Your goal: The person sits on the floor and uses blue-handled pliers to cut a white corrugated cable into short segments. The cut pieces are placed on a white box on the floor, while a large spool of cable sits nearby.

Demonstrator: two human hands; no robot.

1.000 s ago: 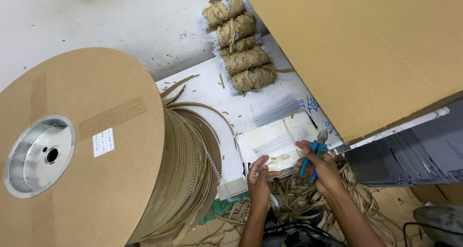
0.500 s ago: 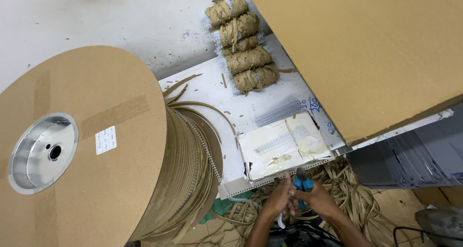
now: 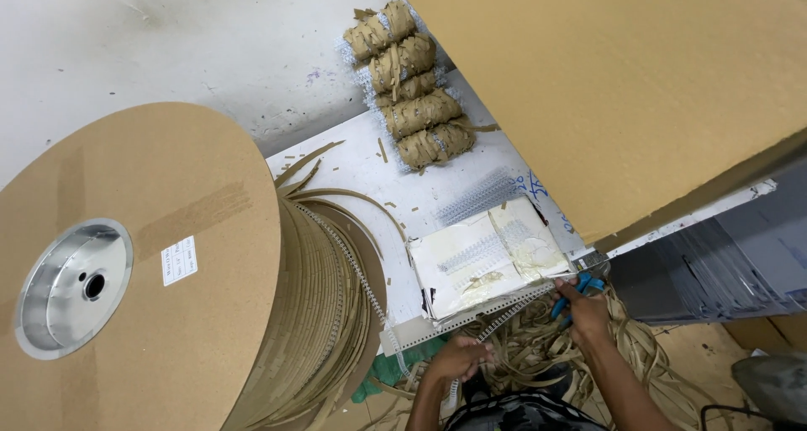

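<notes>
The left hand pinches the near end of a thin wire comb strip, which runs along the front edge of the white bench. The right hand is closed around blue-handled cutters at the far end of the same strip.

The strip looks springy, so it could slip from the pinch or twist at the cutters, and the cut could come at a wrong place. The fingers sit near the blades, which is a risk.

Close to the left stands a big cardboard spool wound with paper-backed wire. A stained pad lies just behind the strip, 5 paper-wrapped bundles lie further back, and loose paper ribbons under the hands could tangle with the strip.
</notes>
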